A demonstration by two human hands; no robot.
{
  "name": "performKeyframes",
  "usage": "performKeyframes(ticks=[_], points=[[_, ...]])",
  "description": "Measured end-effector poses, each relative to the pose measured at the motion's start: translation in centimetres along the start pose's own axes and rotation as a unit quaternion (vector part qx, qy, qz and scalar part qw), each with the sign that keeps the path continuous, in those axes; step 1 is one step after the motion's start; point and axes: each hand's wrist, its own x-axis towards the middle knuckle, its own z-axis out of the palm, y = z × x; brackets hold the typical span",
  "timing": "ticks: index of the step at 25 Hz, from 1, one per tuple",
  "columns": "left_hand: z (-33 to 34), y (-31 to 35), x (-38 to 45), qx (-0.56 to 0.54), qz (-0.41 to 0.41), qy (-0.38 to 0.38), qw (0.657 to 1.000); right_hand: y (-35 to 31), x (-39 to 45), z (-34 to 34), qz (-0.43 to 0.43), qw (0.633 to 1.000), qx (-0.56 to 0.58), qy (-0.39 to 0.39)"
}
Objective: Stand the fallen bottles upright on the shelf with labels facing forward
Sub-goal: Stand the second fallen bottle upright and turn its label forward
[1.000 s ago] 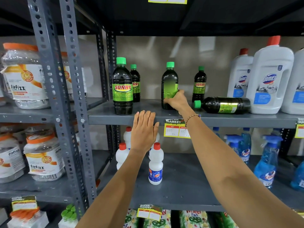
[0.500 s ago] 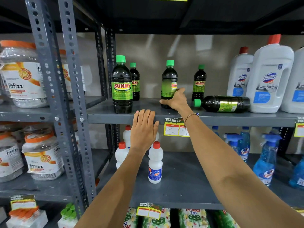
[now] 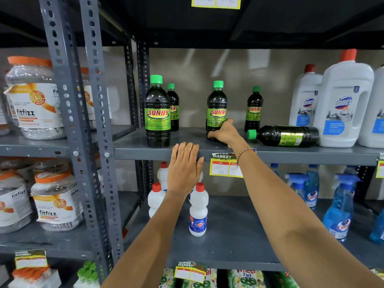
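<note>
Dark Sunny bottles with green caps stand on the grey shelf (image 3: pixel 145 150). My right hand (image 3: pixel 225 133) grips the base of the middle upright bottle (image 3: pixel 216 109), whose Sunny label faces forward. One bottle (image 3: pixel 287 135) lies on its side to the right, cap pointing left, its label partly turned up. Three more stand upright: a front-left bottle (image 3: pixel 157 113), one behind it (image 3: pixel 174 109) and a back bottle (image 3: pixel 254 110). My left hand (image 3: pixel 185 169) rests flat against the shelf's front edge, fingers together, holding nothing.
White Domex jugs (image 3: pixel 340 109) crowd the shelf's right end beside the fallen bottle. White bleach bottles (image 3: pixel 198 213) and blue spray bottles (image 3: pixel 338 208) stand on the shelf below. Fitfizz jars (image 3: pixel 34 100) fill the left rack behind grey uprights (image 3: pixel 68 121). A yellow price tag (image 3: pixel 224 166) hangs from the shelf edge.
My right hand has turned the middle bottle so its Sunny label now faces forward, and the hand slid lower on it. The left hand stayed on the shelf edge.
</note>
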Motion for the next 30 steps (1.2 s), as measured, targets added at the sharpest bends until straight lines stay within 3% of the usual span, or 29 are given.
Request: performKeyframes(ticks=[8,13,14,16,19,21,26,30], points=[[-0.4,0.3,0.1,-0.001,-0.017,-0.02,1.0,0.0,-0.3,-0.4,0.0,1.0,0.009,-0.013],[-2.4,1.5,4.0,-0.106,-0.093,0.01,0.99,1.3,0.0,-2.6,0.01,0.999,0.042,-0.009],[-2.5,1.5,5.7,-0.15,-0.117,-0.012,0.982,1.4,0.3,-2.7,0.004,0.999,0.051,0.006],[-2.2,1.7,9.5,-0.258,-0.18,-0.129,0.94,1.4,0.8,-2.9,-0.009,0.997,0.065,0.034],[-1.1,1.7,13.7,-0.348,-0.285,-0.325,0.832,1.1,0.9,-2.4,-0.024,0.998,0.048,0.012],[0.0,1.5,14.3,-0.376,-0.309,-0.398,0.777,1.2,0.8,-2.0,-0.021,0.999,0.042,-0.001],[2.4,1.5,13.7,-0.401,-0.33,-0.336,0.786,2.0,1.2,-2.0,-0.014,0.997,0.074,0.0],[1.8,1.6,13.4,-0.385,-0.339,-0.328,0.794,1.8,0.0,-2.3,-0.017,0.996,0.085,-0.002]])
